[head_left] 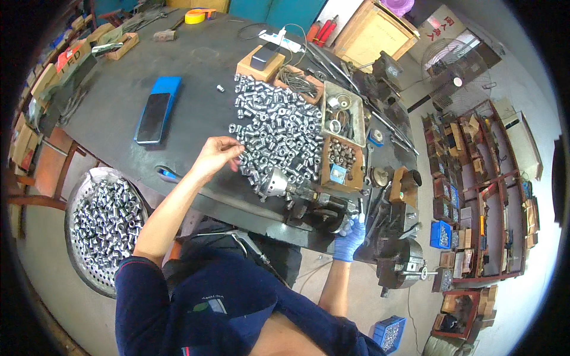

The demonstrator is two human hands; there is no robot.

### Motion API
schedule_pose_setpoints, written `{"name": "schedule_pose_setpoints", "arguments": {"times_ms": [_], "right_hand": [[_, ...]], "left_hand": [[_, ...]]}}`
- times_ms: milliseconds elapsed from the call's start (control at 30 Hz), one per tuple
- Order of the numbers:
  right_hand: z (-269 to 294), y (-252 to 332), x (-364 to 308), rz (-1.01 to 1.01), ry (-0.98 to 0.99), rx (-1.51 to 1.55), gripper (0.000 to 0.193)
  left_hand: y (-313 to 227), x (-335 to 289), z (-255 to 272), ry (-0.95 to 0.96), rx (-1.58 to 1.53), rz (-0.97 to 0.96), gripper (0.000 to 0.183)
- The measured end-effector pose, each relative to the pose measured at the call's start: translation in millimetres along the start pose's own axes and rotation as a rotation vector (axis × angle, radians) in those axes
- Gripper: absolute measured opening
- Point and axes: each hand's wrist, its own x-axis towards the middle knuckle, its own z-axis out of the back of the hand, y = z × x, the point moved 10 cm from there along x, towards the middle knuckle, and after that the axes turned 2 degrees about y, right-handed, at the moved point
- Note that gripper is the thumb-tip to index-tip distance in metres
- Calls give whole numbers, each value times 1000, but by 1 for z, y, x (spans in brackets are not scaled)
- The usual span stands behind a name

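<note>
My left hand (pixel 219 155) is bare, its thumb and fingertips pinched together at the left edge of a heap of small shiny metal fittings (pixel 279 121). Whatever lies between those fingertips is too small to make out. In a blue glove, my right hand (pixel 350 236) is closed round a handle at the right end of a bench-mounted spindle (pixel 323 210). At the spindle's left end, a silver chuck (pixel 275 184) faces the heap, with fittings lying close around it.
A perforated round tray (pixel 72 237) of fittings stands left of the bench. A blue-cased phone (pixel 155 113) lies on the dark tabletop (pixel 196 65). Beyond the heap are a wooden box (pixel 325 169) of small parts, a metal tray (pixel 360 101) and a vise (pixel 404 261).
</note>
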Motion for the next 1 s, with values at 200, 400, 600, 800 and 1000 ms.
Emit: {"name": "schedule_pose_setpoints", "arguments": {"times_ms": [200,400,600,800,1000], "right_hand": [[-1,2,0,2,-14,-14,26],[5,2,3,25,-18,-15,24],[3,10,-6,59,-18,-80,26],[-18,31,-30,61,115,-99,32],[-56,70,-34,149,283,-62,38]], "left_hand": [[-49,-49,-60,300,-194,-93,22],[-39,-55,-71,215,-244,-65,15],[-46,-50,-73,250,-168,-177,13],[-52,-47,-79,413,-171,-173,13],[-54,-48,-77,398,-148,-170,12]]}}
